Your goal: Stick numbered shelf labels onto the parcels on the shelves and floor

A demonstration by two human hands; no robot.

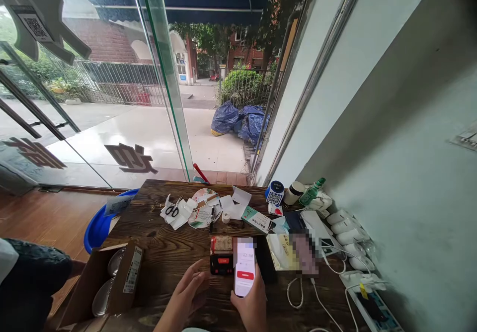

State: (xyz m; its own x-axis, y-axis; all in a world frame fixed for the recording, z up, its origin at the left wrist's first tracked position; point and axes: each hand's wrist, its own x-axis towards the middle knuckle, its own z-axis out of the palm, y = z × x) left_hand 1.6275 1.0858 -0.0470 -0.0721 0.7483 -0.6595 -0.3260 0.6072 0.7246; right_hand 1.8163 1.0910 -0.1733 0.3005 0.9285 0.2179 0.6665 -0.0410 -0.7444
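Note:
In my right hand [251, 299] is a smartphone [245, 267], held upright with its lit screen toward me; the screen shows 02:58 and a red button. My left hand [190, 290] hovers over the dark wooden table to the left of the phone, fingers apart, with nothing in it. Just beyond the left fingertips sits a red and black battery pack [221, 256]. A flat black item [265, 260] lies behind the phone on its right. The phone partly covers that item.
An open cardboard box [128, 277] with clear round containers stands left. Scissors [172, 210], papers, a green-white box [256, 219] and a tape roll [225, 217] lie farther back. White cables [316, 292] and paper rolls [350, 235] line the right. A person's leg [33, 267] is at left.

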